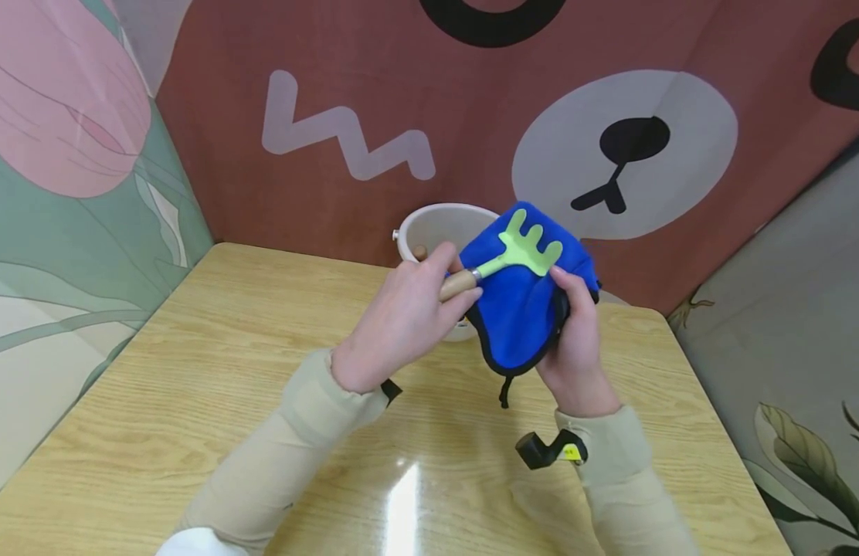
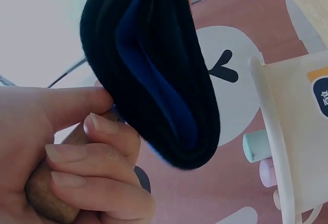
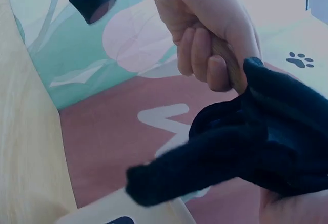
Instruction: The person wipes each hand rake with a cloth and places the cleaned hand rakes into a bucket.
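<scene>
My left hand (image 1: 409, 309) grips the wooden handle of a small light-green toy rake (image 1: 523, 249), its fingers curled round the grip. The rake's pronged head lies over the front of a blue cloth pouch (image 1: 516, 324) with black edging and a short black cord hanging below. On the right, my right hand (image 1: 575, 340) holds the pouch, thumb on the front close to the prongs and the other fingers hidden behind the cloth. In the left wrist view, the black-edged mouth of the pouch (image 2: 177, 70) gapes a little, with blue inside.
A white bucket (image 1: 409, 232) stands behind the hands at the table's back edge, partly covered by them. Mint-green (image 2: 255, 146) and pink (image 2: 267, 172) ends show at its rim. The wooden table (image 1: 228, 347) meets a printed cloth backdrop (image 1: 318, 216).
</scene>
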### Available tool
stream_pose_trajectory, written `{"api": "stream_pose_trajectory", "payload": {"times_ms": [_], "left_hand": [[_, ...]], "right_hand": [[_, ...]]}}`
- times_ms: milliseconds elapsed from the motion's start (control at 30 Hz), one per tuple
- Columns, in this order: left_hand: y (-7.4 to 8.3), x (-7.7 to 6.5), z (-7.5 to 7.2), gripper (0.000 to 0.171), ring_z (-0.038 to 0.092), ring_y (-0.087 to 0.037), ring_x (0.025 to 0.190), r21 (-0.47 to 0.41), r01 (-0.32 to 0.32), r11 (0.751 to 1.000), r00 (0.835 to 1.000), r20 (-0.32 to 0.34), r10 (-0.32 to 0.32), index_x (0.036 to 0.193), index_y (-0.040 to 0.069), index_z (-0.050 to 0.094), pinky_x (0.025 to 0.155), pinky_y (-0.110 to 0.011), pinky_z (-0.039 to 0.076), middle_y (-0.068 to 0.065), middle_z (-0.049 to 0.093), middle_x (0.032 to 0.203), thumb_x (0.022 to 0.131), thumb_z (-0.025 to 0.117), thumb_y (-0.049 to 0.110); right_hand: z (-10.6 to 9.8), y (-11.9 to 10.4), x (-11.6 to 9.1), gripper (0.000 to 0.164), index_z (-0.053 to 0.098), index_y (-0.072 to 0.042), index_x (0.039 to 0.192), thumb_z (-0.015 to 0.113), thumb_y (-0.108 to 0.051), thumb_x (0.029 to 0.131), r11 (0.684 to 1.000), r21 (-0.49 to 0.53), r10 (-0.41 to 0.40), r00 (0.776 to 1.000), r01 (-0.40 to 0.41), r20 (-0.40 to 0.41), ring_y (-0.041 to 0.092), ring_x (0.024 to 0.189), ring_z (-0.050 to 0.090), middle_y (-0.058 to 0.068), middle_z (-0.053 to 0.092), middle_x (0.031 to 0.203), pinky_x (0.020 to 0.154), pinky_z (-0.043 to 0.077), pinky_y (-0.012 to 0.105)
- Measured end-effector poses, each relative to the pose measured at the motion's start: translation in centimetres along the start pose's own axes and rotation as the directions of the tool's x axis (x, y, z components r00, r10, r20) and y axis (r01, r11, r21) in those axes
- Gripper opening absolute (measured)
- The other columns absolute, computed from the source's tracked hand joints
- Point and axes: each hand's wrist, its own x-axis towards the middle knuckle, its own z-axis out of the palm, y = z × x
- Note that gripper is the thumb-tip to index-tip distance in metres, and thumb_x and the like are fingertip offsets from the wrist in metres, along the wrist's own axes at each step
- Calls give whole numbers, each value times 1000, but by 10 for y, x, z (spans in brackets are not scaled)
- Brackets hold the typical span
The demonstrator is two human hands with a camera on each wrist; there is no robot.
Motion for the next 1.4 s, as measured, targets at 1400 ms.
{"api": "stream_pose_trajectory", "payload": {"times_ms": [1400], "left_hand": [[-2,5,3,25,60,-12,56,51,4,999,1000,-1,-4,100,12,54,60,-30,59,-2,52,64,97,67,33]], "right_hand": [[20,26,-8,47,33,-25,148,33,-45,106,1000,11,26,976,-29,218,20,129,51,-1,47,144,104,49,39]]}}
